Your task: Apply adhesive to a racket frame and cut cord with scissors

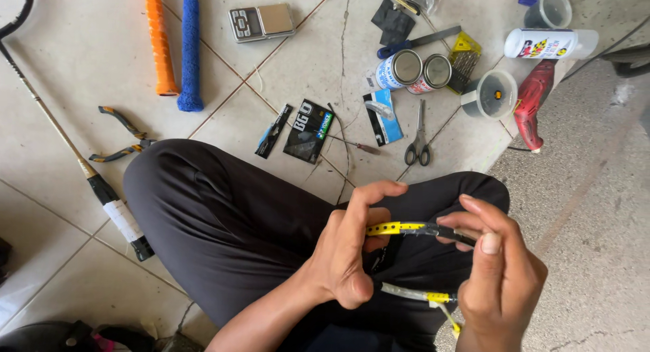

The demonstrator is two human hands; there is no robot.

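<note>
Over my lap, both hands hold a yellow and black racket frame piece [399, 228] with small holes along it. My left hand [349, 250] pinches its left end between thumb and fingers. My right hand [497, 274] grips the dark right end, with the thumb on top. A second yellow and white section [423, 296] of the frame shows below, between my hands. My legs in dark trousers [223, 216] are crossed under them on the tiled floor.
On the tiles lie scissors [420, 145], pliers [122, 135], orange [159, 44] and blue [190, 50] grips, a small scale [261, 21], two tins [414, 71], plastic cups [489, 94], a red tool [531, 101], a white bottle [550, 44], packets [308, 130], and a racket shaft [81, 169] at left.
</note>
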